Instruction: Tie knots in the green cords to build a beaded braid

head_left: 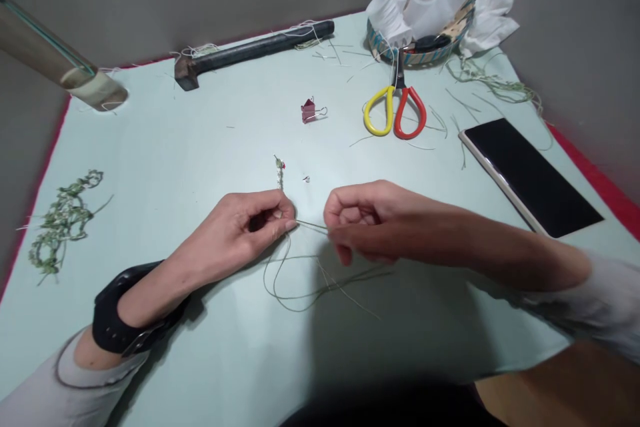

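Note:
My left hand (250, 225) pinches a thin green cord (310, 280) just below a short knotted braid (279, 173) that sticks out past the fingers and ends in a small red bead. My right hand (367, 220) is closed on the same cord a few centimetres to the right, so a short stretch runs taut between both hands. Loose ends of the cord loop on the pale green table (200, 147) below my hands. A black watch sits on my left wrist.
Yellow-and-red scissors (395, 110) and a red binder clip (309, 111) lie beyond my hands. A phone (530, 177) lies right. A basket with white cups (425, 7) stands far right, a dark bar (255, 52) at the back, a knotted green cord pile (63, 220) left.

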A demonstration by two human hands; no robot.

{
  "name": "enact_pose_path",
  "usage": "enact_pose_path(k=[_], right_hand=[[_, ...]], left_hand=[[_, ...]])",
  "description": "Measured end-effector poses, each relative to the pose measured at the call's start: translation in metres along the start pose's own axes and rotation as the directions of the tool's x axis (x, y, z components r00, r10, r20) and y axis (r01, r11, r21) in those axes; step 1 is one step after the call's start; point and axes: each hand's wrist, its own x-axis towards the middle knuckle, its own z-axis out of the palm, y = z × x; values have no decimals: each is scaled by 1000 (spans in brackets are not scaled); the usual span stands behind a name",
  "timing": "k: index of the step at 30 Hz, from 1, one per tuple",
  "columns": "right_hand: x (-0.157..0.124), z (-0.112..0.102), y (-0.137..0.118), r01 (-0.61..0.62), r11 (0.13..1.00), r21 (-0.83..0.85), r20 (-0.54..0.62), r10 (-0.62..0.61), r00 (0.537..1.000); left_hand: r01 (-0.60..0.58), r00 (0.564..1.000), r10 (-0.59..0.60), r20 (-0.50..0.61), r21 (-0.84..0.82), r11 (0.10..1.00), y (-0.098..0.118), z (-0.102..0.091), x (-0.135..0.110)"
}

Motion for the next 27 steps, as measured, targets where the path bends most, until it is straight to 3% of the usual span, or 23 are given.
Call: enact_pose_path(k=[2,4,5,7,9,10,13,15,16,20,27], right_hand=[[-14,-9,-2,76,990,-118,-73,-85,994],[-26,-19,-1,196,876,-442,-176,-299,938],[-30,-23,0,191,748,-636,-221,-413,883],[-30,-30,3,26,443,-896,-263,-579,772],[-22,-29,7,-134,240,-962,-261,-643,720],[-16,-26,8,-163,195,-967,-252,-646,721],[8,-6,12,-17,211,-977,-156,-665,731],[25,9,15,219,340,-915,-61,-652,756],[32,16,17,254,352,-901,-39,-649,760],[51,30,27,304,413,-858,-48,-655,754],[53,25,31,375,559,-740,-91,-636,767]], left_hand=[[-14,1000,14,6,-4,1000,-3,0,0],[-23,1000,23,17,-5,1000,-6,-2,0],[-28,999,28,25,-4,1000,-7,-2,0],[-36,999,36,40,-3,999,-7,-3,0],[-45,998,45,39,-1,999,-7,-2,0],[-51,998,51,29,1,999,-7,0,-1],[-68,996,69,-53,13,998,-8,8,-5],[-77,988,78,-132,9,997,-10,15,-9],[-79,983,79,-165,3,997,-11,18,-10],[-61,975,53,-215,-33,998,-13,25,-13],[-66,971,52,-232,-55,996,-14,27,-16]])
